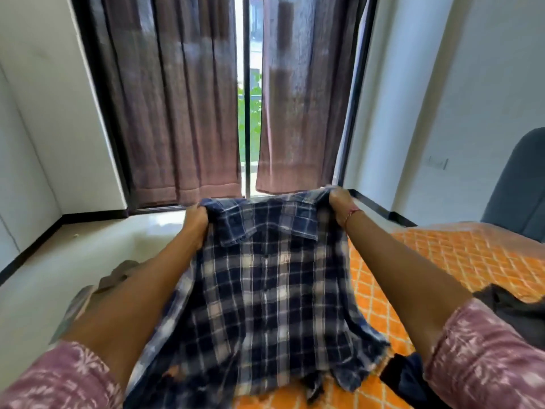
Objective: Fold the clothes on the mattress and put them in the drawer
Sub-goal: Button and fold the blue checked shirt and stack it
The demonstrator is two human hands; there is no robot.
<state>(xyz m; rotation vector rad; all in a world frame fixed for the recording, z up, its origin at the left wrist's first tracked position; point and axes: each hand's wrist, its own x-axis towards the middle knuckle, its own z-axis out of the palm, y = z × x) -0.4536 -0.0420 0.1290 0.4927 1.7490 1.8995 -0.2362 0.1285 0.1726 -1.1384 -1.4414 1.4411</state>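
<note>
Fingers of left hand (pixel 197 219) and right hand (pixel 339 202) clutch plaid shirt (pixel 265 290) shoulders | fingertips buried in cloth | hem hides mattress (pixel 442 261)

Brown curtains (pixel 188 113) are hanging across the window (pixel 250 93), leaving a gap where green leaves are showing. A grey-blue chair (pixel 519 184) is standing by the white wall (pixel 413 98).

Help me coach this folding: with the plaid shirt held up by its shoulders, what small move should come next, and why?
Probably lower the plaid shirt flat onto the orange mattress. The left hand and right hand each grip a shoulder beside the collar, so it hangs open in the air with its hem just reaching the bed. Folding looks easier once it lies flat.
</note>
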